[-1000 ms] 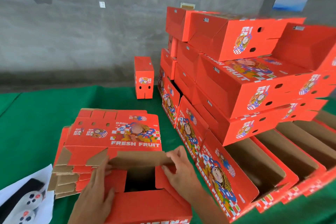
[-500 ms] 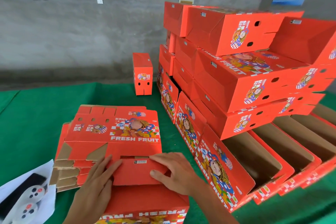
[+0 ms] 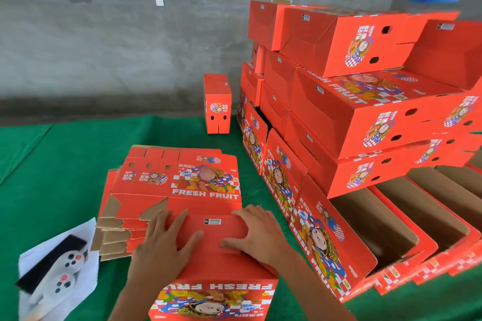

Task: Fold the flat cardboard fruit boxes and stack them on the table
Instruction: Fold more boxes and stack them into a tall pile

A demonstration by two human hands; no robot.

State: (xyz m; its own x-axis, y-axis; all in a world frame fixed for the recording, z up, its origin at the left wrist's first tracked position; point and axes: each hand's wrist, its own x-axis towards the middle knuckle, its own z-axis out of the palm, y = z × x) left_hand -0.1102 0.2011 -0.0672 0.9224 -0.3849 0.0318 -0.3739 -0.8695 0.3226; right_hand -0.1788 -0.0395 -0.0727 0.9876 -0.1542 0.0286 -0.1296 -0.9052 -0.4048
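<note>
A red "FRESH FRUIT" cardboard box (image 3: pixel 216 276) stands folded at the near edge of the green table (image 3: pixel 60 164). Its end flaps are closed, with a small barcode label on the top flap. My left hand (image 3: pixel 161 250) lies flat on the left of that flap, fingers spread. My right hand (image 3: pixel 257 233) presses flat on its right side. Behind the box lies a pile of flat unfolded boxes (image 3: pixel 177 182). A tall stack of folded boxes (image 3: pixel 352 101) fills the right side.
One small folded box (image 3: pixel 217 107) stands upright alone near the back wall. Open boxes (image 3: pixel 391 227) lie on their sides at the right front. A white paper with a black and white device (image 3: pixel 57 268) sits at the front left.
The open end of the box has been closed: the brown flap went down and the red flap over it. Both hands moved from gripping flaps to pressing flat on top.
</note>
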